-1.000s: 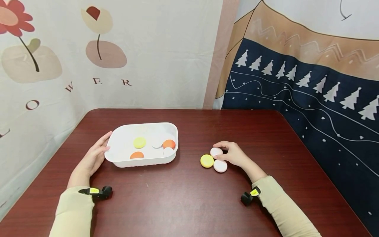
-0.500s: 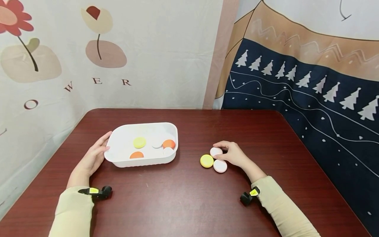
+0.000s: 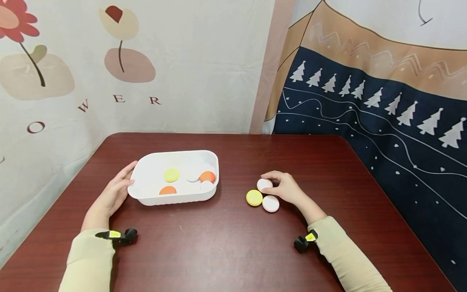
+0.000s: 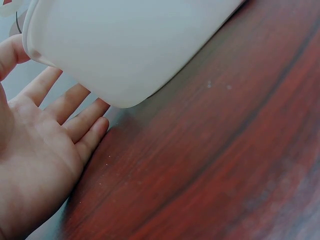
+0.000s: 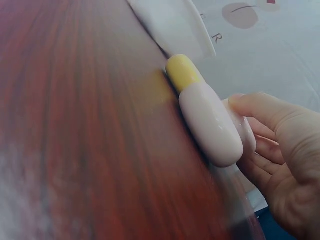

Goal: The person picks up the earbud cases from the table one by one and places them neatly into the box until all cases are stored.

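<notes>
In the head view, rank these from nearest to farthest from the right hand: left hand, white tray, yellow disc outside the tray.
1. Yellow disc: just left of the right hand.
2. White tray: farther left.
3. Left hand: at the tray's left end.

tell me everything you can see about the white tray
The white tray is shallow and oblong, with rounded corners, a lipped rim and smooth walls that look like plastic. It sits upright on the left part of the dark red table. Inside lie a yellow disc, two orange discs and pale pieces hard to count against the white. The left hand touches its left end, thumb at the rim.
</notes>
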A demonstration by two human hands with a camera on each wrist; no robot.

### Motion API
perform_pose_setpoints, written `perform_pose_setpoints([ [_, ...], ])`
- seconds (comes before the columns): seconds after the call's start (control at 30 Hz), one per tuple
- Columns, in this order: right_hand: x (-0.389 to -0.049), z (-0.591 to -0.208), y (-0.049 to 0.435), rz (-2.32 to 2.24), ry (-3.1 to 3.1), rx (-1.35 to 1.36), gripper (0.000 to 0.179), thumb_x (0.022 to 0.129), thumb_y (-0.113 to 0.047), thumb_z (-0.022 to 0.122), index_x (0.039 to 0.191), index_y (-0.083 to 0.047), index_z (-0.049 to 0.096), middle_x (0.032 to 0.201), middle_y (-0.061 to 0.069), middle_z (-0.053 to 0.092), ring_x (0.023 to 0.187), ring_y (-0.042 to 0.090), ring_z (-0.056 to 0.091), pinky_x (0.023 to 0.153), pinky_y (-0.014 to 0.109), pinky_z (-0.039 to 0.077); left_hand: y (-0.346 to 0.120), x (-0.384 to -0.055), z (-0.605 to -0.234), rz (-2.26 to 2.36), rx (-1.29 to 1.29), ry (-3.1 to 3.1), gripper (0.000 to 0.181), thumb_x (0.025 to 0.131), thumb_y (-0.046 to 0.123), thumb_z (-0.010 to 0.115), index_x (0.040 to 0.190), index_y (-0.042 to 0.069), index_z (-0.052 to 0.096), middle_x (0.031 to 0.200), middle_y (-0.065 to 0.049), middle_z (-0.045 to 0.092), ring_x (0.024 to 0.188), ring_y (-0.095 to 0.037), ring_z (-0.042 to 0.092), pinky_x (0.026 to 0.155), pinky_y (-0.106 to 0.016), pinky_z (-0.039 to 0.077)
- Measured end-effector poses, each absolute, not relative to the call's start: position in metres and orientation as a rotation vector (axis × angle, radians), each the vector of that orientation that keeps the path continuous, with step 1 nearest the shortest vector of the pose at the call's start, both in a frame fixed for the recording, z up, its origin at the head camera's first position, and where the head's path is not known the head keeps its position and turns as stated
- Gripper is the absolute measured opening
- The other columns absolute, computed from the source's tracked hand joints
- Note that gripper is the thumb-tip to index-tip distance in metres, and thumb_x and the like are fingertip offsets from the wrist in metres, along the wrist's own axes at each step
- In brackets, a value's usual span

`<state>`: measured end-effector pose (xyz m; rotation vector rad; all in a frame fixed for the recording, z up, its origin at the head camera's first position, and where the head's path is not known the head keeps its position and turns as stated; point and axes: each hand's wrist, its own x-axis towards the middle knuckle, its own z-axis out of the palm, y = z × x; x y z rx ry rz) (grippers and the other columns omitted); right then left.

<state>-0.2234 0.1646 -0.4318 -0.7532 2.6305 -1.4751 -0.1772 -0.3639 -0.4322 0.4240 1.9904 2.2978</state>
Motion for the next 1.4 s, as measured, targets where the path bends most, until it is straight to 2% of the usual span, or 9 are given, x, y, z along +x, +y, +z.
perform_pose_setpoints([
  [0.27, -0.223, -0.428, 0.158, -1.521, 2.613, -0.787, 0.044, 0.075, -0.006, 0.082, 0.116, 0.002, 0.067, 0.113, 0.01, 0.064, 0.102, 0.024, 0.061, 0.089, 0.038, 0.048, -0.364, -0.177, -0.433, 2.299, 0.428, 1.995, 0.06, 0.1, 0.001, 0.035, 0.154, 0.008, 0.01, 0.154, -0.006, 0.01, 0.13, 0.0, 0.026, 0.097, -0.013, 0.028],
  [0.5, -0.223, -0.422, 0.152, -1.555, 2.597, -0.775, 0.046, 0.075, -0.009, 0.082, 0.117, 0.002, 0.066, 0.114, 0.009, 0.064, 0.102, 0.023, 0.06, 0.09, 0.039, 0.047, -0.364, -0.175, -0.432, 2.306, 0.446, 1.984, 0.06, 0.1, 0.0, 0.034, 0.154, 0.007, 0.009, 0.154, -0.006, 0.01, 0.129, 0.0, 0.027, 0.097, -0.013, 0.028],
  [0.63, -0.223, -0.416, 0.143, -1.611, 2.572, -0.764, 0.045, 0.075, -0.005, 0.081, 0.117, 0.004, 0.065, 0.114, 0.013, 0.064, 0.101, 0.026, 0.06, 0.09, 0.041, 0.047, -0.364, -0.175, -0.432, 2.315, 0.454, 1.972, 0.059, 0.1, -0.001, 0.033, 0.154, 0.007, 0.01, 0.153, -0.005, 0.014, 0.128, 0.001, 0.029, 0.097, -0.014, 0.028],
  [0.8, -0.211, -0.396, 0.13, -1.638, 2.56, -0.776, 0.041, 0.076, 0.001, 0.078, 0.115, 0.007, 0.064, 0.114, 0.02, 0.063, 0.098, 0.032, 0.062, 0.087, 0.045, 0.048, -0.364, -0.176, -0.433, 2.309, 0.456, 1.974, 0.06, 0.099, -0.002, 0.033, 0.154, 0.007, 0.01, 0.152, -0.005, 0.015, 0.127, 0.001, 0.03, 0.096, -0.014, 0.029],
  [0.93, -0.2, -0.377, 0.124, -1.623, 2.561, -0.761, 0.038, 0.077, 0.002, 0.076, 0.113, 0.008, 0.064, 0.112, 0.021, 0.063, 0.095, 0.032, 0.063, 0.084, 0.044, 0.049, -0.365, -0.175, -0.432, 2.305, 0.456, 1.976, 0.06, 0.099, -0.002, 0.033, 0.154, 0.007, 0.008, 0.152, -0.004, 0.015, 0.127, 0.001, 0.03, 0.096, -0.014, 0.029],
  [1.07, -0.199, -0.374, 0.123, -1.612, 2.572, -0.749, 0.038, 0.079, 0.001, 0.076, 0.114, 0.007, 0.064, 0.113, 0.021, 0.063, 0.094, 0.031, 0.063, 0.083, 0.044, 0.049, -0.366, -0.174, -0.431, 2.311, 0.452, 1.969, 0.06, 0.1, -0.002, 0.032, 0.154, 0.008, 0.009, 0.152, -0.003, 0.015, 0.127, 0.001, 0.031, 0.096, -0.014, 0.03],
  [1.23, -0.214, -0.39, 0.122, -1.674, 2.549, -0.755, 0.041, 0.077, -0.001, 0.078, 0.115, 0.005, 0.065, 0.115, 0.018, 0.064, 0.097, 0.03, 0.062, 0.085, 0.044, 0.049, -0.365, -0.174, -0.432, 2.309, 0.453, 1.973, 0.06, 0.1, -0.001, 0.032, 0.154, 0.007, 0.009, 0.152, -0.003, 0.014, 0.126, 0.001, 0.031, 0.096, -0.014, 0.029],
  [1.4, -0.221, -0.396, 0.117, -1.728, 2.534, -0.784, 0.04, 0.076, -0.007, 0.081, 0.113, -0.002, 0.069, 0.113, 0.011, 0.066, 0.101, 0.023, 0.061, 0.087, 0.038, 0.048, -0.363, -0.175, -0.431, 2.305, 0.444, 1.983, 0.06, 0.1, -0.001, 0.033, 0.154, 0.006, 0.009, 0.151, -0.003, 0.016, 0.126, 0.001, 0.031, 0.096, -0.014, 0.029],
])
